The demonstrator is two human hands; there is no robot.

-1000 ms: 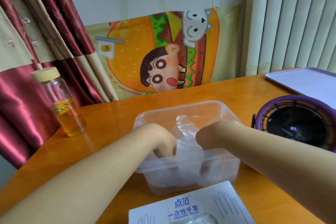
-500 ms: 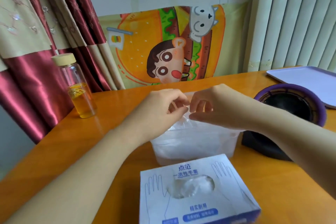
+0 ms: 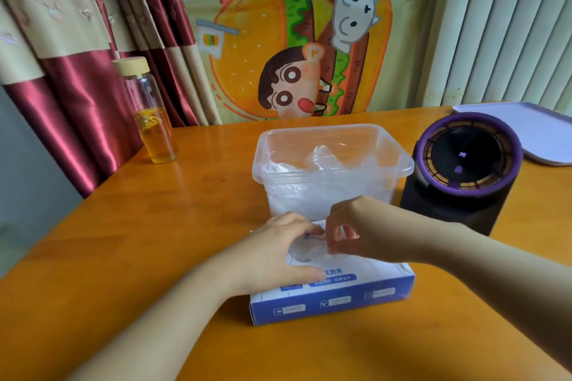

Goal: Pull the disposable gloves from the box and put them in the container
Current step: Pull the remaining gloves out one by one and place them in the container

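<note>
Glove box (image 3: 334,300) flat on bench (image 3: 148,241), long axis left-right, opening upward, left hand (image 3: 272,254) pressing its top, fingers relaxed, right hand (image 3: 371,232) pinching a glove (image 3: 305,252), container (image 3: 402,165) just behind.

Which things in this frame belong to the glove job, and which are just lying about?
Job: glove box, glove at its opening, clear container, gloves already in it, left hand, right hand.
Lying about: glass bottle, purple-rimmed black device, pale tray, cartoon cloth.
</note>
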